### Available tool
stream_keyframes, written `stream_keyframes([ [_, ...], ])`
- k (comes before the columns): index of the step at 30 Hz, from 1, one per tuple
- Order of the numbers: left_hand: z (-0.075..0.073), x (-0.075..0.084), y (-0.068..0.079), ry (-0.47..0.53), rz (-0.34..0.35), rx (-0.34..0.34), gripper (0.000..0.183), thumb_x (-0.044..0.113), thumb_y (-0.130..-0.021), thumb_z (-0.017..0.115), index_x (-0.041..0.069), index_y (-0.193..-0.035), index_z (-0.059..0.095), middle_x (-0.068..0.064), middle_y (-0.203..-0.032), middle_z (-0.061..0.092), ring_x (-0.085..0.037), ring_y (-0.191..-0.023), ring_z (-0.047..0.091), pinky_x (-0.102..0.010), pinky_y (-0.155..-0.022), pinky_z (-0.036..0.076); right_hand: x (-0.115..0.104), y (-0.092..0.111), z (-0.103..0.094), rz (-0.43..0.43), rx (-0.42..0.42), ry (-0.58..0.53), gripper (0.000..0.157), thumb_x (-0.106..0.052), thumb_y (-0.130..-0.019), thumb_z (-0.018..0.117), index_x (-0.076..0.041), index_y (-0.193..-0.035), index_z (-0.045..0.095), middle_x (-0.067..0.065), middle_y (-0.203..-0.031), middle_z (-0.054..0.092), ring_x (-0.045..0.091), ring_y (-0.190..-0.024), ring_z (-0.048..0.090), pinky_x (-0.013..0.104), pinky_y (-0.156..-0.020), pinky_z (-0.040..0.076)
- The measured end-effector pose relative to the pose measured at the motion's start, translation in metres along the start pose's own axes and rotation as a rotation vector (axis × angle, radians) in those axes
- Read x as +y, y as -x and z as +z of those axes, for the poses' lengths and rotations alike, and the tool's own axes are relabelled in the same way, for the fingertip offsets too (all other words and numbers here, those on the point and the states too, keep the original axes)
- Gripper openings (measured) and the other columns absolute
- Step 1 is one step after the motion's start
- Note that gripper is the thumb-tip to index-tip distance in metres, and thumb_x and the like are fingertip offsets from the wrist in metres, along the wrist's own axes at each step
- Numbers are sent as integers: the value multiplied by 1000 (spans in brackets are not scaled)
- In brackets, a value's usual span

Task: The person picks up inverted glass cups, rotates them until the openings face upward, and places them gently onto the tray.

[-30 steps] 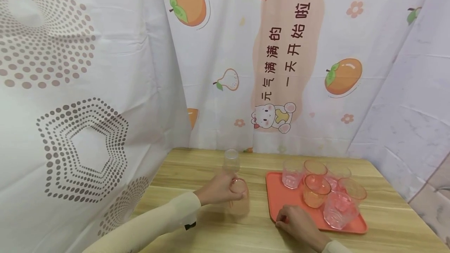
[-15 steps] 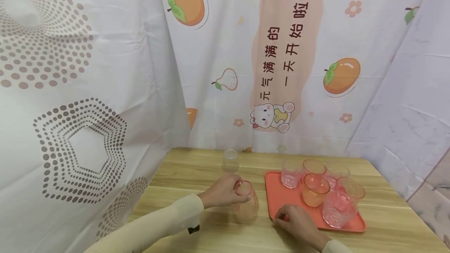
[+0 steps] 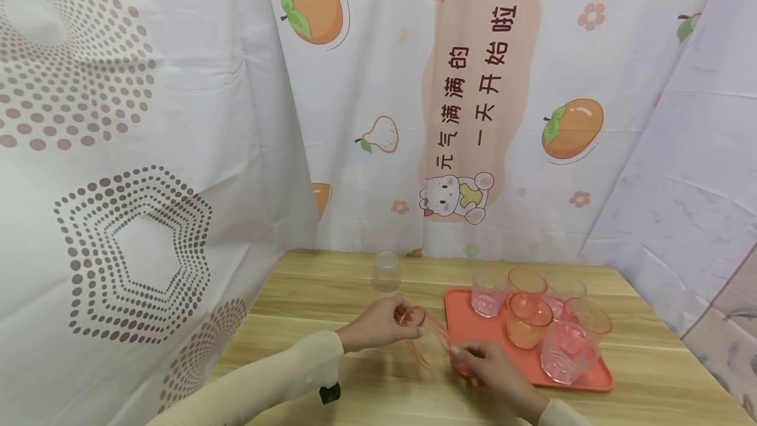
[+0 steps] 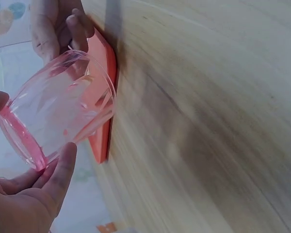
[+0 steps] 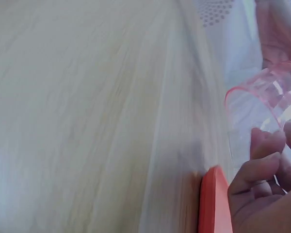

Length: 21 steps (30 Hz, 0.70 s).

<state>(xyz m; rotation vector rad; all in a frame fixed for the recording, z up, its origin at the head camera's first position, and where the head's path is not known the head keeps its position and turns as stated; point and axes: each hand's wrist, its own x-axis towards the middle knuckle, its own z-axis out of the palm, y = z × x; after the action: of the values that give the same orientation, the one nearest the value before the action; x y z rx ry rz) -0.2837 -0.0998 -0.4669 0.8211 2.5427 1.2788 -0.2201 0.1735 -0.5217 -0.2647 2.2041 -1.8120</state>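
Observation:
A clear pink-tinted cup (image 3: pixel 430 340) lies tilted between both hands above the table. My left hand (image 3: pixel 380 325) grips its narrower end, thumb and fingers on opposite sides of the pink ring, as the left wrist view shows. The cup's wide mouth faces my right hand (image 3: pixel 493 370). In the right wrist view, the thumb and curled fingers (image 5: pixel 254 172) of that hand pinch at the cup's rim (image 5: pixel 247 90). Just beneath the right hand is the left front corner of an orange-red tray (image 3: pixel 464 327).
On the tray stand several clear cups, among them an orange one (image 3: pixel 528 321) and a pink-based one (image 3: pixel 562 354). Another clear glass (image 3: pixel 387 273) stands alone at the back of the wooden table (image 3: pixel 319 281). Printed curtains (image 3: pixel 355 84) hang behind and on the left.
My left hand has shifted right with the cup, which has tipped from upright so its mouth points right. My right hand has risen from the tray's edge to the cup's rim.

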Motion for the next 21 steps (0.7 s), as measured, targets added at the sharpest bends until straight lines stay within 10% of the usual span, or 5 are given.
stream_keyframes([
  [10,4,-7,2,42,16,-48,48,34,-85,84,11,-124,67,8,-102,64,-9,-94,62,-26,-79,54,-6,0,-5,73,55,-223,32,-29,-102,66,0,-114,70,-3,-79,62,6,-59,43,21,-51,36],
  [21,13,-13,3,48,9,-99,63,26,-83,87,-2,-134,62,-2,-102,67,-10,-89,65,-23,-79,55,-27,0,-15,-53,182,34,31,-23,-97,73,5,-112,71,5,-87,67,9,-65,45,24,-58,40],
])
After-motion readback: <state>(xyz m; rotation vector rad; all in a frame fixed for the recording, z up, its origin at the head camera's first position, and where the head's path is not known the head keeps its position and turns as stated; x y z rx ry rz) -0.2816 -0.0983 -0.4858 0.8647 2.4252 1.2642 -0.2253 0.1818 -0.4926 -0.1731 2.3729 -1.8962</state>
